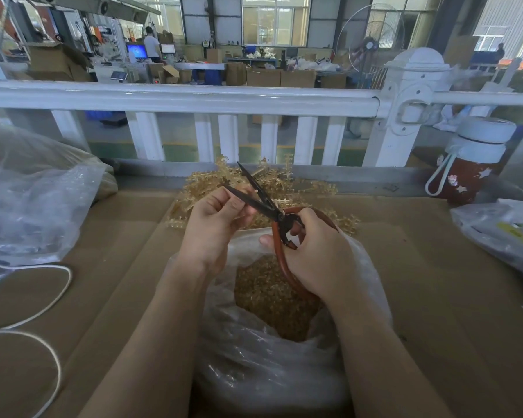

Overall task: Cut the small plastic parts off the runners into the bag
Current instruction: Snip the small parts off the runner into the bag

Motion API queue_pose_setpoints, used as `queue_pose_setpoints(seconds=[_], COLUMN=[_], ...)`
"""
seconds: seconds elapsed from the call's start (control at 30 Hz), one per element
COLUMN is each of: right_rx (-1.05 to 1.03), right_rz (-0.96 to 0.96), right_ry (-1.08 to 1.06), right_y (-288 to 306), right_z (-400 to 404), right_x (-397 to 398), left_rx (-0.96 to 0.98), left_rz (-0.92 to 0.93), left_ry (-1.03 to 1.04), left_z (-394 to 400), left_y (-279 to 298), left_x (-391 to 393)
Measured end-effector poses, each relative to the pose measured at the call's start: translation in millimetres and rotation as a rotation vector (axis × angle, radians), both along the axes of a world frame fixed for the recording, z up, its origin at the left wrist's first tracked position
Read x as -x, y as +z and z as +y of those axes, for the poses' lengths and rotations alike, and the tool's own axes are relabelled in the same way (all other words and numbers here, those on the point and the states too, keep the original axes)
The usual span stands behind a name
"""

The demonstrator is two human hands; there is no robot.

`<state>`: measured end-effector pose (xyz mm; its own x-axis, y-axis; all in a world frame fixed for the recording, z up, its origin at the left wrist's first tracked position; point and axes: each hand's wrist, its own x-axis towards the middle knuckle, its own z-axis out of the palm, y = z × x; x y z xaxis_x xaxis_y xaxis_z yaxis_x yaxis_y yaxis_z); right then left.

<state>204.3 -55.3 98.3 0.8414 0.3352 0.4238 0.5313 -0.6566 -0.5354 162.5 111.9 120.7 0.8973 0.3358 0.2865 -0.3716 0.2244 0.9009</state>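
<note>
A pair of scissors (263,203) with long, dark, matte blades and rounded loop handles in reddish brown is held above a clear, crinkled plastic bag (284,372). The blades are spread apart in a narrow V, with their tips raised over a heap of runners (287,188), thin amber translucent plastic sticks with comb-like rows of small side pieces. The heap is piled at the far edge of the desk (420,282), which is covered with flat brown cardboard. Inside the bag's open mouth, at the near edge of the desk, a mass of small amber parts (269,297) is seen, grainy in texture.

At the left edge a large cloudy plastic sack (34,200) is slumped, and a white cord (55,297) is looped on the cardboard in front of it. At the far right corner a red bottle (471,164) with a pale lid and a white strap is stood, with another plastic packet (501,230) beside it. Behind the desk a white railing (194,98) is set, with cartons on a factory floor beyond.

The right hand (317,254) is curled round the scissor handles, the thumb at the near loop. The left hand (215,224) is raised beside the blades, its fingers bent and pinched near the lower blade; what is pinched there cannot be told. Part of the bag's mouth is hidden by both forearms.
</note>
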Motion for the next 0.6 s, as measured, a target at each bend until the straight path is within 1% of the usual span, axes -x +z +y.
queue_pose_setpoints(seconds=[0.23,0.6], right_rx=[-0.027,-0.045], right_rz=[-0.029,-0.006], right_ry=[-0.015,0.006], right_y=[0.1,1.5], right_z=[0.6,0.5], right_x=[0.4,2.6], left_rx=[-0.113,-0.130], left_rz=[-0.002,-0.031], left_ry=[-0.013,-0.041], left_z=[0.3,4.2], left_y=[-1.9,-5.0], left_x=[-0.1,-2.0])
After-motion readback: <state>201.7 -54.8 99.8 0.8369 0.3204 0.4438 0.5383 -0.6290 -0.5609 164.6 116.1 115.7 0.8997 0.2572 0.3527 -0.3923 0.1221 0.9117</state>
